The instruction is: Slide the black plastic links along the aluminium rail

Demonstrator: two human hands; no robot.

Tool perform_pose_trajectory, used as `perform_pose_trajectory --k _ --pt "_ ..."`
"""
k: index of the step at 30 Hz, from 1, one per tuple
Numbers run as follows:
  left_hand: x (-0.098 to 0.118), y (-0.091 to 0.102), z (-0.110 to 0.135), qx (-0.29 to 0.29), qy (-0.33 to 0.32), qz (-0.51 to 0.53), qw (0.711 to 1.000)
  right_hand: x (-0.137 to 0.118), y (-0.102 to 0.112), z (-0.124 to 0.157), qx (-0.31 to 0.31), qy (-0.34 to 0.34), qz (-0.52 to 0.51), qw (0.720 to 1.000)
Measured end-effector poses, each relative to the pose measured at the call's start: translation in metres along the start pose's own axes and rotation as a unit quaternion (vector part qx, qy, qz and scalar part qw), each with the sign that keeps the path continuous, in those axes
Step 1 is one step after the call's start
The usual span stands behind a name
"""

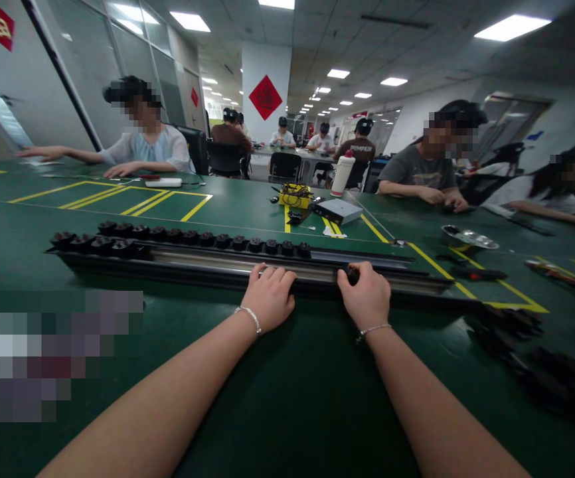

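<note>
A long black rail (208,272) with bright metal strips inside lies across the green table. Several small black plug-like modules (101,245) sit in its left end. Behind it runs a second black rail (362,255), topped with a row of similar modules (222,240). My left hand (270,295) is closed over the near wall of the front rail, its fingers curled into the channel. Between the thumb and fingers of my right hand (366,293) is a small black module (352,274), held at the rail's right part and mostly hidden by the fingers.
Dark parts (546,358) lie in a heap at the right. Farther back stand a metal bowl (469,238), a silver box (338,210), a yellow box with cables (295,195) and a white bottle (342,174). Other people sit around the tables.
</note>
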State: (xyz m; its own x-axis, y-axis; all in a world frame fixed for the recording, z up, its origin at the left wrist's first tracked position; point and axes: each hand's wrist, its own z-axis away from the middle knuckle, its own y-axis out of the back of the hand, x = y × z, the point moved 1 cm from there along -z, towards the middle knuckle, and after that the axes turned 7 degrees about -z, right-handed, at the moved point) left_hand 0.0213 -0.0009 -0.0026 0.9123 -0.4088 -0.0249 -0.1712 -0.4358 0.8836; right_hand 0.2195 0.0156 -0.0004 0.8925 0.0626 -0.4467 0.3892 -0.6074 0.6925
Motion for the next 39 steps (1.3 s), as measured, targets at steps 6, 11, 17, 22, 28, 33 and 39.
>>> perform_pose_trajectory --k 6,11,17,22,28,33,39 --pt "-0.0001 0.0006 0.0001 -0.001 -0.001 0.000 1.000 -0.0012 0.0004 -0.0002 0.005 -0.004 -0.004 1.000" --pt "-0.0008 -0.0002 0.0000 0.001 -0.001 0.002 1.000 -0.0010 0.0007 -0.0007 0.004 -0.010 -0.001 1.000" --pt "-0.0008 -0.0005 0.0000 0.006 -0.004 0.004 1.000 0.0001 -0.0001 -0.0013 0.007 -0.009 0.000 1.000" --pt "0.0000 -0.0005 0.0000 0.004 0.003 0.004 1.000 0.0010 -0.0009 -0.0012 0.012 -0.006 -0.001 1.000" --pt "-0.0004 -0.0007 0.0000 0.008 -0.001 -0.004 1.000 0.0004 -0.0003 -0.0015 0.010 -0.011 0.003 1.000" --pt "-0.0008 -0.0004 0.0002 0.009 -0.005 -0.003 1.000 0.0002 -0.0004 -0.0024 0.006 -0.022 0.005 1.000" --pt "-0.0003 0.0000 -0.0001 0.003 -0.001 -0.004 1.000 -0.0002 -0.0005 -0.0024 0.009 -0.026 0.001 1.000"
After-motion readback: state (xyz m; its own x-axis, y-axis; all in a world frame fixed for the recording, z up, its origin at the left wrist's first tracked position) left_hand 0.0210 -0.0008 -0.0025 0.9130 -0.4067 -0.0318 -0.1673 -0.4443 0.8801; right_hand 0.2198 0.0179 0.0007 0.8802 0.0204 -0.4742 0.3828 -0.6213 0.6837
